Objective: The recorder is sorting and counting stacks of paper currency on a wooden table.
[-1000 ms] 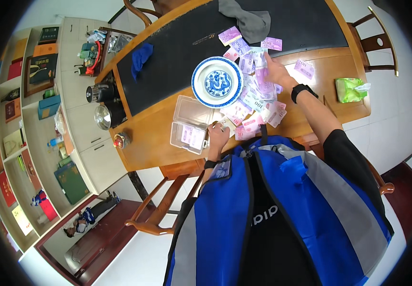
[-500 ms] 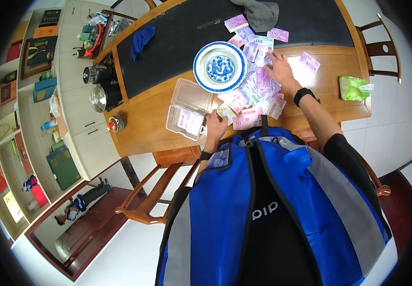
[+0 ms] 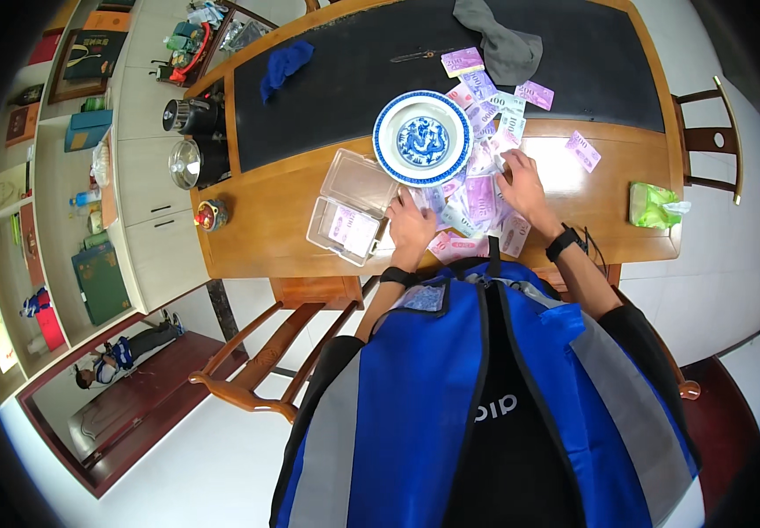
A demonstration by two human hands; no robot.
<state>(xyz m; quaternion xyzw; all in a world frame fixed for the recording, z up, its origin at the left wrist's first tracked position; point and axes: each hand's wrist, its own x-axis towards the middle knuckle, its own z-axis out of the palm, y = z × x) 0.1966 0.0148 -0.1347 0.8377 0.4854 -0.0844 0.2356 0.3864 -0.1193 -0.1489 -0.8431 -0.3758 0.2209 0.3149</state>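
Note:
Purple, pink and pale green play-money-like banknotes lie in a loose, overlapping pile on the wooden table. My right hand rests at the pile's right side, fingers apart and their tips touching notes. Between the pile and a clear plastic box is my left hand, fingers stretched toward the bowl's near rim; nothing shows in its grasp. The box's lid is up, and a stack of notes lies in it. Just beyond my left hand stands a blue-and-white porcelain bowl with a dragon pattern.
A grey cloth, a blue cloth and scissors-like tool lie on the black table inlay. One note lies apart at right, near a green tissue pack. A small colourful jar stands at the left edge.
My right hand has drawn back toward me across the notes. My left hand has moved slightly forward, toward the bowl. The whole view has shifted a little.

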